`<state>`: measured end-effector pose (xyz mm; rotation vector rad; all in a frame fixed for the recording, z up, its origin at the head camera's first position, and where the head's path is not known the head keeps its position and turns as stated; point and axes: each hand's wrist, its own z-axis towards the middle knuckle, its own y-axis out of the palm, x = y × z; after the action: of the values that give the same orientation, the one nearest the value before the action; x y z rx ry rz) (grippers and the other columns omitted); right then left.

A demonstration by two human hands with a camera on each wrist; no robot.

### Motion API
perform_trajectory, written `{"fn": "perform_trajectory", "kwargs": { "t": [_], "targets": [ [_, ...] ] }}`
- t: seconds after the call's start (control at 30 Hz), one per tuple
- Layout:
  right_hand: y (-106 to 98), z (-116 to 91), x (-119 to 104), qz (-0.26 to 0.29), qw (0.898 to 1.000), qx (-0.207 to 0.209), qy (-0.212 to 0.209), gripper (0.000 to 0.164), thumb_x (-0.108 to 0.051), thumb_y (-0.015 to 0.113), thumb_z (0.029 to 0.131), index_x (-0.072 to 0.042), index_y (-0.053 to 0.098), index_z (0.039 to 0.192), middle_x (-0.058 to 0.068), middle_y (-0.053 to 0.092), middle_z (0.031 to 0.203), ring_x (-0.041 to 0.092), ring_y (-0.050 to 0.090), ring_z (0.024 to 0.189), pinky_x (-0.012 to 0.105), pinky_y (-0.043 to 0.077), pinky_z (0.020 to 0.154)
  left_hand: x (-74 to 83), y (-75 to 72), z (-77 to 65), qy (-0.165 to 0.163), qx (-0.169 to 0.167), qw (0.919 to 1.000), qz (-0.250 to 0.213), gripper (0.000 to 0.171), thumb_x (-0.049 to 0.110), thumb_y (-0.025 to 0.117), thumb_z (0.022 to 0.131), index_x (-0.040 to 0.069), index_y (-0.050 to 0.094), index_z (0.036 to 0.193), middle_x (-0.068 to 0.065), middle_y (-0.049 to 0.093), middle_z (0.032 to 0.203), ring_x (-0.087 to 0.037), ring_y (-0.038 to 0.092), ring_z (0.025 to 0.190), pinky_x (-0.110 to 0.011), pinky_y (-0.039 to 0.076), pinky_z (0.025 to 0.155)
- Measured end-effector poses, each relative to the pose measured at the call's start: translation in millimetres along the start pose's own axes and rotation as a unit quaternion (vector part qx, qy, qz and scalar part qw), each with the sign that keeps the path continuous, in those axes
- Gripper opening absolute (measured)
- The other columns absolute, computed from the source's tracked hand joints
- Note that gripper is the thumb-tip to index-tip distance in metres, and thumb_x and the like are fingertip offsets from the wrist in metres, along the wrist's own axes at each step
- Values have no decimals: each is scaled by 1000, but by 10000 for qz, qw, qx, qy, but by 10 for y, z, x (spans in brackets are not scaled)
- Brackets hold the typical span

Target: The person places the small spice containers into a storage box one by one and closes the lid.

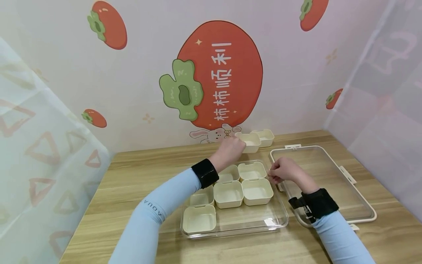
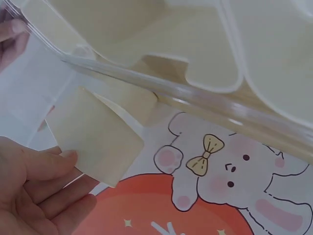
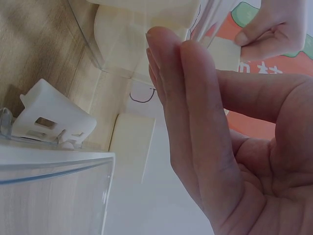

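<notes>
At the back of the table my left hand (image 1: 229, 149) pinches the wall of a small cream box (image 1: 251, 143), held just beyond the clear tray (image 1: 244, 231). In the left wrist view, thumb and fingers grip one side of that box (image 2: 100, 142). Several similar cream boxes (image 1: 228, 194) sit inside the tray. My right hand (image 1: 286, 171) is beside the tray's right rim, near a box (image 1: 257, 191) in it. The right wrist view shows this hand (image 3: 200, 132) with fingers extended and nothing held; whether the fingertips touch the rim I cannot tell.
Another cream box (image 1: 266, 137) stands on the table against the back wall. A clear lid (image 1: 329, 183) with a white edge and clips lies right of the tray, partly under my right forearm. Printed cloth walls (image 1: 138, 80) enclose the wooden table (image 1: 132, 183).
</notes>
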<state>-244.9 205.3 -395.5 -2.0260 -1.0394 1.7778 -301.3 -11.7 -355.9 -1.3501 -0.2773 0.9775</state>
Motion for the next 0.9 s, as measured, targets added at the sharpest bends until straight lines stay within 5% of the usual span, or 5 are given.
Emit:
{"fn": "perform_trajectory", "kwargs": {
  "t": [0.27,0.9],
  "targets": [
    [-41,-35,-1,118,9993,-194,-294,16,-4,57,87,8,65,80,7,67,66,10,65,57,28,56,58,36,-49,-123,190,399,9989,134,23,2,55,88,13,75,89,0,68,72,-15,64,69,-28,53,58],
    [8,-6,-3,-70,10000,21,11,16,-2,57,88,10,65,84,6,67,67,10,64,58,27,56,59,58,-137,-585,164,911,9957,-41,19,0,57,85,12,72,84,1,68,73,-16,63,73,-27,52,59]
  ]
}}
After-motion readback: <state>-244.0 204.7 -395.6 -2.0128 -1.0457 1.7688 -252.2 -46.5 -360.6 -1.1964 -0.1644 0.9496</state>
